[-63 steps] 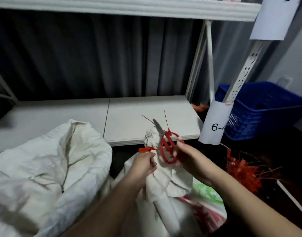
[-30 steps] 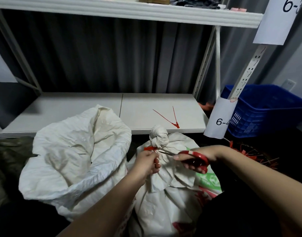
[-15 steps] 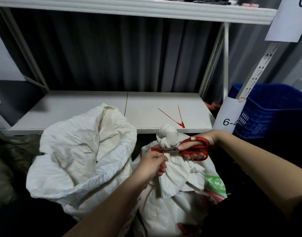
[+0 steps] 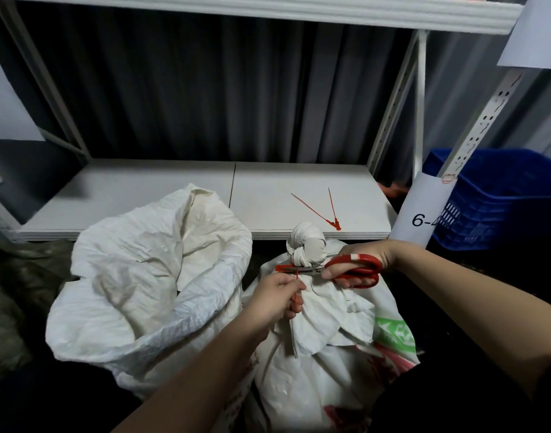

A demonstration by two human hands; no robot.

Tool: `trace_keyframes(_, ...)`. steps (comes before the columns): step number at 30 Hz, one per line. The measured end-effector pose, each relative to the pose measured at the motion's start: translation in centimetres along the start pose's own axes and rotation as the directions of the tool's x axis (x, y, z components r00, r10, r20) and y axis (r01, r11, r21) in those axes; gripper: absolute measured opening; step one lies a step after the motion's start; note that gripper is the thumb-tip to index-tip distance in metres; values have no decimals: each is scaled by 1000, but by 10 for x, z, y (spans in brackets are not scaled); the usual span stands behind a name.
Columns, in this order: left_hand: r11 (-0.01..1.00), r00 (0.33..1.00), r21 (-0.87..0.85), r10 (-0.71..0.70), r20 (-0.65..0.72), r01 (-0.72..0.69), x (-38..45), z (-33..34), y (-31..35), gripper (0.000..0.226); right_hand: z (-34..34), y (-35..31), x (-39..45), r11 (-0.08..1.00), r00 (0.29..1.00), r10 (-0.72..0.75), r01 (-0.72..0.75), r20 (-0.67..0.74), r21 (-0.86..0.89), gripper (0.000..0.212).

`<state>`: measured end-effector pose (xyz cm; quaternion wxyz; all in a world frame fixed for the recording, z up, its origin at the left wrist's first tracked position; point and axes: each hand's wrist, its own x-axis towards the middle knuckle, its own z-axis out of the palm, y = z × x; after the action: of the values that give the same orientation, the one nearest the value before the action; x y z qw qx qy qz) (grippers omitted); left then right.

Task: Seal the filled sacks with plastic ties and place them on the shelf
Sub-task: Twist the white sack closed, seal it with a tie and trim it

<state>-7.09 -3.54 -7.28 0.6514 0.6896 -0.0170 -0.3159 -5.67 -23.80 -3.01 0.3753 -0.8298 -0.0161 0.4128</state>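
Scissors sit gripped in the right hand, blades at the red tie around the sack neck. Left hand fingers pinch the tie's tail. Two loose ties lie on the shelf; an open sack stands just left.

The label on the right post is cut by the crate after "6-", the tied sack's base is cropped by the near edge, and the tie is largely hidden in the left hand.
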Motion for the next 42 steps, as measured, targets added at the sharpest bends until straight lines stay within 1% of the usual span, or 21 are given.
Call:
trace_keyframes(5, 1000, 1000, 13, -9, -9, 9, 3, 0, 0, 24, 0, 6, 4, 999, 996, 40, -41, -85, -9, 50)
trace_keyframes(8, 1000, 1000, 21, -10, -10, 10, 3, 0, -1, 24, 1, 3, 4, 997, 991, 70, -71, -115, -6, 46)
trace_keyframes(11, 1000, 1000, 12, -17, -6, 17, 0, 0, -1, 22, 2, 4, 3, 994, 988, 104, -103, -113, 22, 39)
trace_keyframes(12, 1000, 1000, 9, -20, -4, 20, 0, 0, -1, 22, 3, 7, 3, 992, 987, 112, -105, -111, 69, 39)
trace_keyframes(15, 1000, 1000, 3, -27, -10, 28, -1, 0, 0, 19, 5, 16, 5, 960, 984, 113, -73, -137, 270, 55)
trace_keyframes(16, 1000, 1000, 7, -26, -15, 26, 0, 0, -1, 20, 6, 14, 4, 962, 985, 98, -59, -138, 266, 52)
trace_keyframes(17, 1000, 1000, 11, -23, -20, 23, 0, 0, -1, 21, 6, 11, 4, 980, 987, 78, -49, -144, 193, 44)
trace_keyframes(18, 1000, 1000, 14, -18, -22, 18, 0, -1, -1, 23, 6, 6, 1, 993, 987, 55, -38, -150, 111, 40)
trace_keyframes(19, 1000, 1000, 13, -12, -21, 13, 0, -1, -1, 23, 4, 3, -1, 998, 986, 50, -44, -161, 43, 45)
trace_keyframes(21, 1000, 1000, 6, -10, -15, 10, -1, -2, 0, 23, 3, 0, -5, 997, 979, 66, -70, -193, -14, 51)
trace_keyframes(24, 1000, 1000, 9, 2, 19, -2, -7, -6, 5, 19, 7, -3, -14, 999, 974, 52, -51, -221, 11, 49)
trace_keyframes(27, 999, 997, -10, 41, 59, -41, -10, -4, 12, 16, 12, -6, -28, 995, 961, -10, 37, -277, 91, 40)
trace_keyframes(28, 998, 996, -25, 57, 65, -56, -9, -1, 16, 16, 16, -6, -33, 990, 942, -38, 80, -333, 115, 35)
trace_keyframes(29, 997, 995, -44, 74, 65, -71, -8, 4, 21, 16, 21, -6, -34, 980, 908, -72, 142, -412, 141, 30)
trace_keyframes(31, 990, 992, -85, 114, 56, -109, -3, 19, 34, 15, 30, -2, -36, 915, 802, -101, 307, -589, 261, 18)
trace_keyframes(33, 980, 988, -150, 142, 62, -131, 1, 36, 49, 16, 36, 1, -36, 803, 708, -47, 447, -704, 395, 14)
trace_keyframes(34, 976, 987, -168, 147, 64, -135, 4, 45, 57, 15, 37, 4, -39, 755, 671, -11, 492, -742, 434, 13)
trace_keyframes(36, 973, 986, -179, 157, 49, -146, 10, 61, 70, 15, 36, 11, -51, 700, 621, 35, 544, -783, 462, 9)
trace_keyframes(37, 972, 985, -173, 169, 43, -159, 13, 68, 75, 15, 34, 15, -56, 702, 602, 50, 546, -797, 457, 9)
trace_keyframes(40, 976, 974, -93, 207, 88, -199, 22, 95, 84, 11, 32, 30, -75, 721, 540, 101, 539, -835, 436, 22)
trace_keyframes(42, 975, 967, -51, 222, 130, -217, 27, 115, 87, 4, 29, 43, -86, 702, 497, 140, 560, -857, 440, 18)
